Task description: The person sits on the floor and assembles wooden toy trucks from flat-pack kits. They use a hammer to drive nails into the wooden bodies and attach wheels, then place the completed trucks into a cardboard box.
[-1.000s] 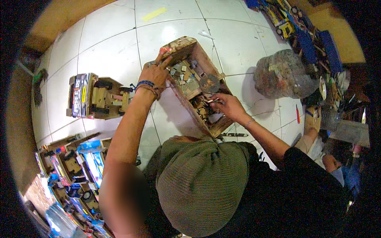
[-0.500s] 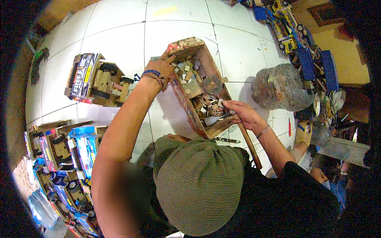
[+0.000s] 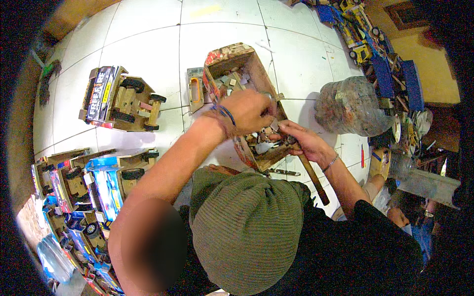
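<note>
A long wooden box (image 3: pixel 260 69) with red, worn sides sits on the tiled floor, its inside holding many small scraps of wood (image 3: pixel 264 140). Over its middle, my left hand (image 3: pixel 247 112) is curled closed; anything between the fingers is hidden. At the near right corner, my right hand (image 3: pixel 308 142) grips a hammer (image 3: pixel 314 180) close to its head, which the fingers mostly cover. Its wooden handle slants down toward me. The right thumb and fingertips reach over the scraps beside the left hand.
A wooden toy truck (image 3: pixel 131 101) lies to the left, with more toy trucks (image 3: pixel 106 185) below it. Beside the box is a plane-like tool (image 3: pixel 196 90). A dirty clear plastic jug (image 3: pixel 345 106) stands right; blue toy trucks (image 3: pixel 382 74) lie beyond. Another person's hand (image 3: pixel 397 217) shows lower right.
My left hand has moved right and nearer, from the box's left rim to above its middle, and its fingers have curled. The hammer handle has swung slightly right.
</note>
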Demonstrator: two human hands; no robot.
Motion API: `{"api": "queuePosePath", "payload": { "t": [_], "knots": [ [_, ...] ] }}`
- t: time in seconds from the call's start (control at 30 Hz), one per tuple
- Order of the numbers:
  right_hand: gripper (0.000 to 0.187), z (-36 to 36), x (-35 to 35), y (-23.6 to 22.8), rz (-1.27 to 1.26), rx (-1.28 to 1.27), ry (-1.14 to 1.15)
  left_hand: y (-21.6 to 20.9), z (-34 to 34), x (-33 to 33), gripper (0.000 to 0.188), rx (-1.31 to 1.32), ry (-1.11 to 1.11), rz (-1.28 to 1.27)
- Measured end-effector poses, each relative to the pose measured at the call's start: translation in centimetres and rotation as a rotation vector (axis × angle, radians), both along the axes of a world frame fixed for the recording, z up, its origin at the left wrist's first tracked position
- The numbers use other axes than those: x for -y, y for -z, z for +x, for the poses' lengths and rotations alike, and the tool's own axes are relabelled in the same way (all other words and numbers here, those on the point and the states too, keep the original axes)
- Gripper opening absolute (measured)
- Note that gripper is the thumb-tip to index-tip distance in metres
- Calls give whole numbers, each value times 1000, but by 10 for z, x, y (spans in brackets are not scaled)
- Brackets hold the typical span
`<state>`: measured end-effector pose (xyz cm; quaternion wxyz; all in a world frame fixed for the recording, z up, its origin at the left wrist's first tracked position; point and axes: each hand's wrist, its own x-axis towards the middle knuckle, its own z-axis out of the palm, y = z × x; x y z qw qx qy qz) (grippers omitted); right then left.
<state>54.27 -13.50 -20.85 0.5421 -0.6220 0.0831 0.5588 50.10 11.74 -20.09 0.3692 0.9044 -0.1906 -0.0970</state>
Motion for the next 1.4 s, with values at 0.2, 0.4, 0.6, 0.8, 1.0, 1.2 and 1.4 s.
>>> {"api": "queuePosePath", "payload": {
  "t": [0.2, 0.4, 0.6, 0.8, 1.0, 1.2, 1.4],
  "knots": [
    [22, -10, -8, -17, -21, 129, -46, 16, -19, 23, 37, -106, -179, -291],
    [27, -19, -25, -33, -23, 452, -116, 14, -17, 6, 37, -357, -350, -605],
    [21, -24, -45, -41, -248, 1158, -268, -5, -21, 4, 29, -750, -441, -1059],
    [19, -25, -60, -45, -115, 1418, -216, -22, -22, -7, 33, -640, -564, -934],
    [18, -22, -77, -39, -61, 1587, -149, -35, -24, -14, 33, -625, -699, -1066],
    [17, -18, -87, -40, -45, 1721, -69, -49, -26, -12, 33, -648, -801, -1127],
    [18, -15, -90, -43, -34, 1727, -47, -50, -23, -4, 32, -529, -853, -1117]
  ]
}}
